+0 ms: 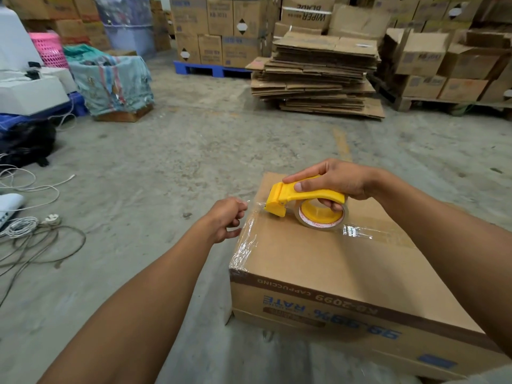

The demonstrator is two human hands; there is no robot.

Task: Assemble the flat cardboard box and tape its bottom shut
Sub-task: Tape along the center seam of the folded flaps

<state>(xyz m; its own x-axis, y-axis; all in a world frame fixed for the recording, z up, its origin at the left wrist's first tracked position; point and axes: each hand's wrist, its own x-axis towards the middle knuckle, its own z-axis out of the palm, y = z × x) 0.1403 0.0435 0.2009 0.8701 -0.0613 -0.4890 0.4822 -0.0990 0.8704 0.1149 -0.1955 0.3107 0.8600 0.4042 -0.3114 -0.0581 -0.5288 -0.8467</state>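
An assembled brown cardboard box (pixel 327 273) stands upside down on the concrete floor, printed text inverted on its near side. Clear tape (pixel 357 231) runs across its closed flaps, and another strip lies along the left edge. My right hand (pixel 335 184) grips a yellow tape dispenser (pixel 302 200) that rests on the box top near the left edge. My left hand (pixel 227 218) sits at the box's upper left corner, fingers pinching the free tape end that stretches from the dispenser's mouth.
A stack of flat cardboard sheets (pixel 318 76) lies ahead on the floor. Stacked cartons on pallets (pixel 219 34) line the back and right. White cables (pixel 30 225) trail on the floor at left, near a cloth-covered crate (pixel 113 81) and a white machine (pixel 25 79).
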